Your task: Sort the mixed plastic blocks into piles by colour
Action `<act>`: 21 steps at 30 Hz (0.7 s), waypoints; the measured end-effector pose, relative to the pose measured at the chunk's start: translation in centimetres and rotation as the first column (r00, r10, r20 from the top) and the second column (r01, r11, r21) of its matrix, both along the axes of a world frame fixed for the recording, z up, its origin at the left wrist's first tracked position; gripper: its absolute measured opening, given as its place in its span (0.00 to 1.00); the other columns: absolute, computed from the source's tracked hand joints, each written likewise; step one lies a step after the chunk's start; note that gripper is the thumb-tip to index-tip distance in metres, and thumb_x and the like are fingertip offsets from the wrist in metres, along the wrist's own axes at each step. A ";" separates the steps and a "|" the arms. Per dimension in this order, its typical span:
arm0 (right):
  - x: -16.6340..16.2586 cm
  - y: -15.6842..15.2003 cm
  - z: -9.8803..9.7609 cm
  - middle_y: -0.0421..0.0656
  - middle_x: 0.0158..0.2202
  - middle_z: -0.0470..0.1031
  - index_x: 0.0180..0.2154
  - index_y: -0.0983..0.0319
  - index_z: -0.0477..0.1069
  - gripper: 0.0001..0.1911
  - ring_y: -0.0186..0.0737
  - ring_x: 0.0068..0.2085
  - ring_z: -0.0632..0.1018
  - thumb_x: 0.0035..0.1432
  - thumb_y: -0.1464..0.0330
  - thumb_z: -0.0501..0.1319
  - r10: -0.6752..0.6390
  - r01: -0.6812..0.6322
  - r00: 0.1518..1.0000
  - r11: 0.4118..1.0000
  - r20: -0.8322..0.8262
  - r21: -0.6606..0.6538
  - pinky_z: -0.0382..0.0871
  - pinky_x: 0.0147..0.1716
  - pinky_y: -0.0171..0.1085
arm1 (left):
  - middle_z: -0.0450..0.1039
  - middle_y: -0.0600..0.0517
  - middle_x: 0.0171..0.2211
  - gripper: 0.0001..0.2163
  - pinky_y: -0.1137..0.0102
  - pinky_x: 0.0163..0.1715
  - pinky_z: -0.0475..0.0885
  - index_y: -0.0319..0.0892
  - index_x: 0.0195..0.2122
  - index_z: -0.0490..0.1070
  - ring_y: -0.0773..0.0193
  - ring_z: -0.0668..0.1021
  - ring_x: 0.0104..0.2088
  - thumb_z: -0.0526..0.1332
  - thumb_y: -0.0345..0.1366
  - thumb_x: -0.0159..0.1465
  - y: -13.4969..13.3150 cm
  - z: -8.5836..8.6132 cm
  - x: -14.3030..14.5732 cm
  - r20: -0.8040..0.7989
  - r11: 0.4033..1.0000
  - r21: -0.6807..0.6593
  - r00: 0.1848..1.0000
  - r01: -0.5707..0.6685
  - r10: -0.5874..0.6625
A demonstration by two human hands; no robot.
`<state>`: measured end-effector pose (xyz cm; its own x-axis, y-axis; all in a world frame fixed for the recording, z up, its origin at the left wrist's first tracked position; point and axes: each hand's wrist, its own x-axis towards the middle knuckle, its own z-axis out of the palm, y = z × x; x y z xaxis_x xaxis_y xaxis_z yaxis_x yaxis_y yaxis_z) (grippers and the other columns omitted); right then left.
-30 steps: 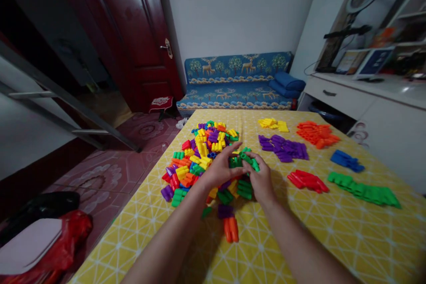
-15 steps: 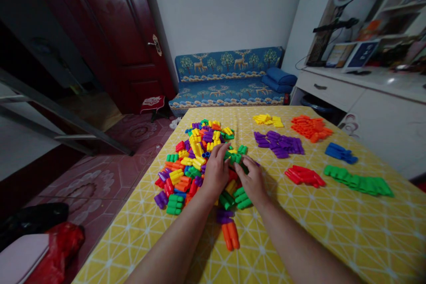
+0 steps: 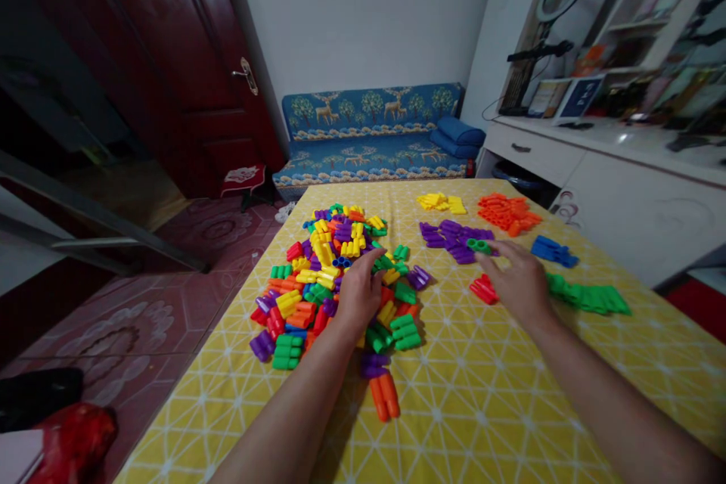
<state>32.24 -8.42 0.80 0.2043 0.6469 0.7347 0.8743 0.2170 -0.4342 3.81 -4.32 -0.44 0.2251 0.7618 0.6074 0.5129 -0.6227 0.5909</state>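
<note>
My right hand is off to the right, thumb and fingers pinching a green plastic building block with round tubes. It is held over the edge of the sorted purple blocks, with red blocks partly hidden beneath the hand. At the large mixed pile, my left hand has its fingers closed at another green block; its grip is partly hidden. Beside that hand lie a purple block and green blocks.
Sorted yellow, orange, blue and green groups lie on the right of the yellow-clothed table. An orange block lies near the front. Behind the table stands a blue sofa.
My right hand has moved right, away from the mixed pile, carrying a green block. My left hand stays at the pile. The view has shifted slightly to the right.
</note>
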 end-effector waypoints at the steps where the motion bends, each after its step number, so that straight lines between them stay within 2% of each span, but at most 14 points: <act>1: 2.8 -0.1 -0.1 0.50 0.39 0.79 0.39 0.61 0.77 0.15 0.50 0.41 0.78 0.57 0.59 0.59 -0.100 0.101 0.992 0.995 0.071 -0.024 0.71 0.42 0.47 | 0.77 0.46 0.49 0.16 0.62 0.51 0.74 0.42 0.51 0.70 0.57 0.78 0.50 0.59 0.25 0.62 0.0 0.0 0.0 -0.006 1.000 0.000 1.000 0.005 -0.005; 3: 7.7 -0.7 -0.5 0.54 0.38 0.79 0.39 0.62 0.77 0.17 0.53 0.38 0.78 0.57 0.59 0.57 -0.285 0.315 0.934 0.942 0.218 -0.118 0.69 0.37 0.47 | 0.77 0.46 0.48 0.17 0.61 0.51 0.75 0.42 0.51 0.70 0.57 0.78 0.50 0.59 0.25 0.62 0.0 -0.1 0.1 -0.014 1.000 -0.003 1.000 0.010 -0.010; 5: 11.1 -1.6 -1.2 0.57 0.38 0.79 0.40 0.63 0.78 0.18 0.56 0.37 0.77 0.56 0.59 0.57 -0.368 0.457 0.865 0.858 0.341 -0.235 0.67 0.33 0.48 | 0.77 0.46 0.48 0.17 0.61 0.51 0.75 0.42 0.52 0.70 0.57 0.78 0.50 0.59 0.25 0.62 -0.1 0.0 0.0 -0.021 1.000 -0.005 1.000 0.013 -0.013; 7: 12.8 -2.6 -1.9 0.55 0.38 0.79 0.39 0.61 0.79 0.16 0.57 0.36 0.77 0.52 0.62 0.58 -0.405 0.533 0.828 0.784 0.387 -0.320 0.66 0.31 0.49 | 0.77 0.46 0.49 0.17 0.61 0.51 0.75 0.42 0.52 0.70 0.57 0.78 0.50 0.58 0.25 0.62 -0.1 0.0 0.0 -0.024 1.000 0.001 1.000 0.017 -0.017; 8: 13.1 -2.9 -2.2 0.53 0.38 0.80 0.39 0.59 0.79 0.16 0.57 0.36 0.77 0.50 0.63 0.58 -0.418 0.547 0.823 0.766 0.385 -0.337 0.66 0.31 0.49 | 0.77 0.46 0.49 0.17 0.61 0.51 0.75 0.42 0.52 0.70 0.57 0.78 0.50 0.58 0.25 0.62 -0.1 0.0 0.0 -0.025 1.000 0.004 1.000 0.019 -0.019; 9: 13.1 -3.3 -2.4 0.52 0.39 0.80 0.39 0.58 0.79 0.16 0.57 0.36 0.77 0.49 0.64 0.58 -0.426 0.549 0.824 0.764 0.374 -0.339 0.66 0.32 0.49 | 0.77 0.47 0.49 0.17 0.61 0.51 0.74 0.43 0.52 0.70 0.57 0.78 0.50 0.58 0.25 0.62 -0.1 0.0 0.0 -0.026 1.000 0.005 0.999 0.021 -0.021; 11: 12.5 -3.6 -2.7 0.50 0.42 0.80 0.41 0.56 0.79 0.17 0.56 0.39 0.78 0.51 0.64 0.56 -0.395 0.505 0.848 0.804 0.352 -0.314 0.67 0.36 0.49 | 0.77 0.47 0.49 0.17 0.61 0.51 0.74 0.43 0.52 0.70 0.58 0.78 0.50 0.58 0.25 0.62 -0.1 0.0 -0.1 -0.032 1.000 0.005 0.999 0.020 -0.020; 13: 11.4 -3.5 -2.9 0.49 0.47 0.78 0.44 0.56 0.78 0.18 0.55 0.45 0.77 0.55 0.63 0.55 -0.323 0.436 0.875 0.850 0.359 -0.297 0.67 0.42 0.51 | 0.77 0.47 0.49 0.17 0.61 0.51 0.74 0.43 0.52 0.70 0.58 0.78 0.51 0.58 0.26 0.62 0.0 -0.2 -0.1 -0.038 1.000 0.003 0.999 0.017 -0.017; 15: 10.6 -3.3 -3.3 0.49 0.51 0.76 0.47 0.56 0.77 0.20 0.56 0.50 0.74 0.58 0.59 0.55 -0.260 0.391 0.886 0.865 0.384 -0.315 0.64 0.47 0.53 | 0.77 0.47 0.49 0.17 0.61 0.51 0.74 0.43 0.52 0.70 0.58 0.78 0.51 0.58 0.26 0.62 0.1 -0.3 -0.1 -0.044 1.000 0.005 0.999 0.018 -0.018; 18: 10.3 -3.0 -4.0 0.49 0.53 0.75 0.50 0.57 0.74 0.24 0.59 0.50 0.73 0.58 0.53 0.54 -0.230 0.394 0.876 0.848 0.423 -0.355 0.62 0.48 0.57 | 0.77 0.47 0.48 0.18 0.62 0.50 0.75 0.43 0.53 0.70 0.58 0.78 0.50 0.58 0.26 0.62 0.1 -0.3 -0.1 -0.052 1.000 0.007 0.998 0.028 -0.027; 21: 10.8 -3.4 -4.8 0.50 0.48 0.78 0.46 0.59 0.76 0.20 0.58 0.44 0.76 0.58 0.58 0.54 -0.274 0.454 0.848 0.817 0.454 -0.355 0.63 0.44 0.56 | 0.77 0.46 0.47 0.17 0.62 0.50 0.75 0.42 0.52 0.70 0.58 0.78 0.49 0.58 0.26 0.62 0.0 -0.1 -0.1 -0.046 0.999 0.006 0.998 0.035 -0.035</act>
<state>43.01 -11.79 -3.96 0.2658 0.8451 0.4638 0.9586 -0.2825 -0.0345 3.72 -4.35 -0.51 0.2790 0.7491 0.6008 0.5172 -0.6444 0.5632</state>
